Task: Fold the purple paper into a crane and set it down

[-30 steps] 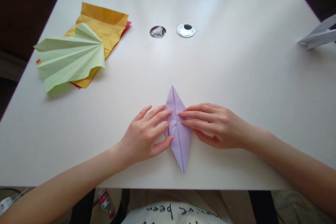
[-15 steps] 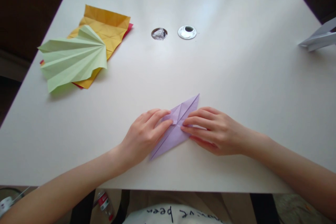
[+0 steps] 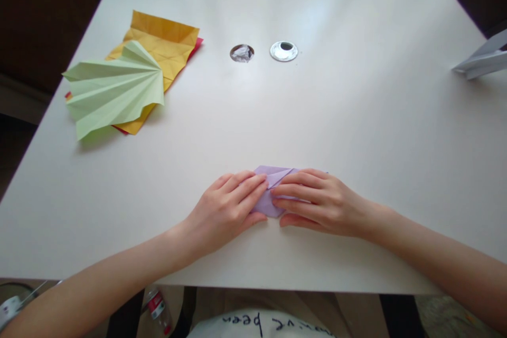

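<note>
A folded piece of light purple paper (image 3: pixel 273 206) lies flat near the front of the table, its long side running roughly left to right. Over its left part rests my left hand (image 3: pixel 227 206), fingers together on top and the thumb by the near edge. From the other side my right hand (image 3: pixel 322 200) covers the right end in the same way, holding it down, its thumb low by the near edge. A narrow folded flap with a diagonal edge shows between the two hands. Both ends of the paper are mostly hidden under my fingers.
At the left lie a pleated pale green paper (image 3: pixel 119 90) and creased yellow paper (image 3: pixel 174 45), with red paper underneath. Two round table holes (image 3: pixel 242 53) sit further back, one with a silver ring (image 3: pixel 284 52). White folded paper (image 3: pixel 481 58) stands at the right edge. A bottle (image 3: pixel 158 309) is below.
The purple paper has turned clockwise from a diagonal slant to nearly level. My left fingers have moved from its small flap to lie across it; my right hand stays at the right side.
</note>
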Demonstrator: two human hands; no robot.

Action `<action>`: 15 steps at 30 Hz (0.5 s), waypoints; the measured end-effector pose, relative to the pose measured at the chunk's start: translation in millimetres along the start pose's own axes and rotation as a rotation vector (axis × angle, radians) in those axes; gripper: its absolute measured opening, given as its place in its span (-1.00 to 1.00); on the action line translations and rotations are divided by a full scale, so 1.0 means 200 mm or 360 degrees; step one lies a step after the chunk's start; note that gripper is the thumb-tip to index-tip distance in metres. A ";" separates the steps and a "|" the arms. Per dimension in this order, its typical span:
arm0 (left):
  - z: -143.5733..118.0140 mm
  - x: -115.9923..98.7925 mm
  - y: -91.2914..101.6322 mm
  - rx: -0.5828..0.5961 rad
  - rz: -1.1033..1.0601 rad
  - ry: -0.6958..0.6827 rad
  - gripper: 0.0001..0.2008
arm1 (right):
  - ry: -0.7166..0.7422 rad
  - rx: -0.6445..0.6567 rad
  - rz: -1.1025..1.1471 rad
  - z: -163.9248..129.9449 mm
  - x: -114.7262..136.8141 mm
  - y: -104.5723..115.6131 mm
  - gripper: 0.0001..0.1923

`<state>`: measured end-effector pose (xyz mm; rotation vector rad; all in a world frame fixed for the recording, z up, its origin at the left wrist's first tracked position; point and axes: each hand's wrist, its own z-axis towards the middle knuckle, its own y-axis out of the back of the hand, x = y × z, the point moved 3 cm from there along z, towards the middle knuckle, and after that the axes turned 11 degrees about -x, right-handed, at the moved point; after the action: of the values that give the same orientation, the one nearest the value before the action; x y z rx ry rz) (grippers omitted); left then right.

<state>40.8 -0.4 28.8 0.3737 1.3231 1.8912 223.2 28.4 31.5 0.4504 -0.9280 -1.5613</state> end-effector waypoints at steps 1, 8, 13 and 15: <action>0.00 0.00 0.00 -0.0007 0.0007 -0.0003 -0.61 | -0.0014 -0.0001 -0.0004 0.00 0.00 0.00 -0.86; -0.01 0.02 -0.02 -0.0066 -0.0021 0.0034 -0.64 | -0.0089 -0.0034 0.0020 0.00 0.00 0.00 -0.90; -0.01 0.01 -0.02 -0.0082 -0.0001 0.0015 -0.64 | -0.0117 -0.0051 0.0025 0.00 -0.01 -0.01 -0.88; -0.01 0.01 -0.01 -0.0091 0.0017 -0.0015 -0.65 | -0.0130 -0.0052 0.0014 0.00 -0.01 -0.02 -0.88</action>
<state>40.0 0.1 25.2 0.3607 1.2607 1.9296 221.6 31.1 28.7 0.3612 -0.9644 -1.5946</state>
